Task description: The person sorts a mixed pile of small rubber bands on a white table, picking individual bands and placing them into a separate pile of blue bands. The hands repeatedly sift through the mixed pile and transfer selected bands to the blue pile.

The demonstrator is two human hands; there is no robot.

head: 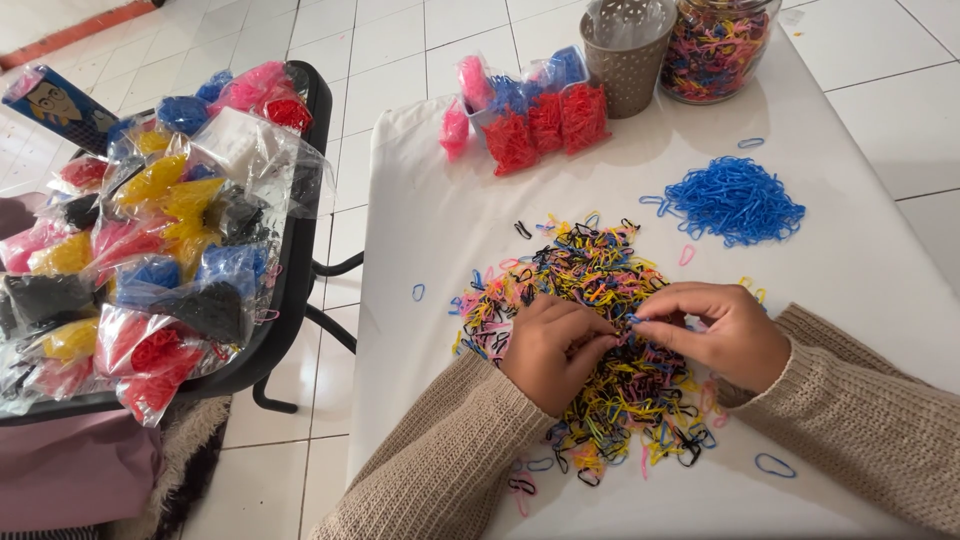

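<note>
Both hands worked in the mixed pile of small elastic bands (600, 330). The left hand (550, 350) and right hand (715, 335) each pinched bands. Behind the pile lay a sorted blue heap (735, 200); most bands remained unsorted.

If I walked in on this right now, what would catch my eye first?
Probably the mixed pile of tiny elastic bands in yellow, black, pink and blue at the middle of the white table, with the left hand and right hand picking at it. Behind it to the right lies a separate heap of blue bands. Off the table's left side, a black chair is stacked with clear bags of sorted bands.
</note>
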